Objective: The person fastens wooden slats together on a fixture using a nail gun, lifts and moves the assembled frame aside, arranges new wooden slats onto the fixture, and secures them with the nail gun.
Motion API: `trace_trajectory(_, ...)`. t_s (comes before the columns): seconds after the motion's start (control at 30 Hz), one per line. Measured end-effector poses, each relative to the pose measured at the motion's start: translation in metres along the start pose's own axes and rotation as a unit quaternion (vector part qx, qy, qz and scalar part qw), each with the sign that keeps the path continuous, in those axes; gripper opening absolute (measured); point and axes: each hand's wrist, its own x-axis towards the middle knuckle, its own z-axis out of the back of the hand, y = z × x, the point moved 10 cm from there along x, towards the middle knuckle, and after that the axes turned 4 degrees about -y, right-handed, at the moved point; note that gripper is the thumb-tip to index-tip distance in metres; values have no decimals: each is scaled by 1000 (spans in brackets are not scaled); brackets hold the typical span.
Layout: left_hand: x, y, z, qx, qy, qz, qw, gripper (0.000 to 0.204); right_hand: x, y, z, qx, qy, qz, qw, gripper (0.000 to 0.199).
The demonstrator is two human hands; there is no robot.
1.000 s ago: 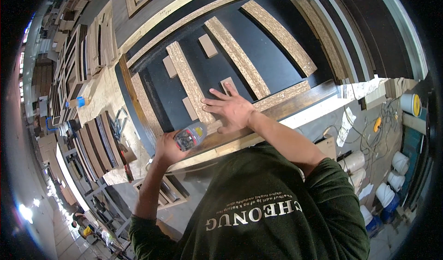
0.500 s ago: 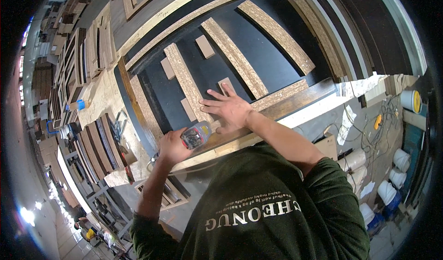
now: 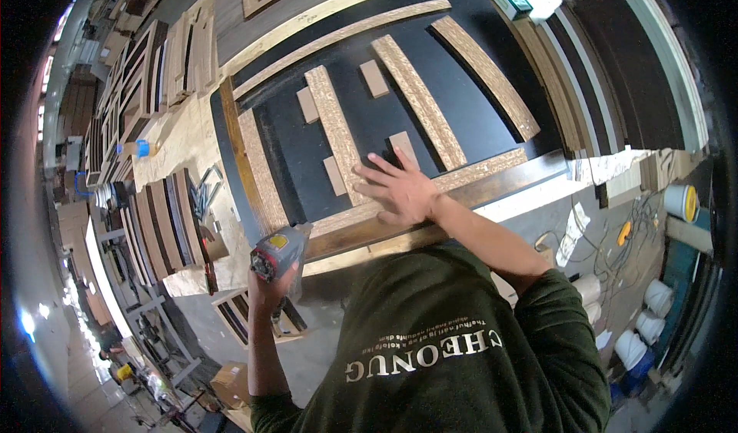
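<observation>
A black panel (image 3: 455, 99) lies before me with particle-board strips (image 3: 332, 126) set on it as a frame with crossbars. Small flat blocks (image 3: 375, 79) sit beside the crossbars. My right hand (image 3: 403, 192) is spread over the near end of one crossbar, where it meets the near strip, its fingertips by a block. My left hand (image 3: 278, 285) grips a grey and red nail gun (image 3: 278, 252), held at the panel's near left corner. Its round end faces up toward me, and its nose is hidden from sight.
A pale wooden board edge (image 3: 346, 262) runs along the near side. Stacked boards (image 3: 165, 218) stand at the left, beside metal clamps (image 3: 204, 191). Long panels (image 3: 592, 87) are piled at the right, with a green box (image 3: 510, 0) on them. Cables and white buckets (image 3: 657, 296) occupy the floor.
My left hand has swung the nail gun left and toward me, away from my right hand. My right hand stays spread on the strips. The whole view has shifted slightly.
</observation>
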Motion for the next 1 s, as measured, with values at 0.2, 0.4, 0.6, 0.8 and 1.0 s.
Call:
trace_trajectory(0.2,-32,75,-2,-155,-34,77,984,40,-30,76,1,205,15,100,973,23)
trace_trajectory(0.4,-46,-29,25,-141,2,-4,990,45,9,114,4,351,122,-83,925,36)
trace_trajectory(0.6,-82,-142,81,-192,-109,-341,914,36,39,161,43,706,-20,-217,674,31)
trace_trajectory(0.8,-43,-48,35,-177,-194,-252,931,50,39,158,38,685,-95,-167,703,35)
trace_trajectory(1.0,-14,-1,-24,-153,-121,-116,974,47,19,129,-20,790,-134,-366,474,15)
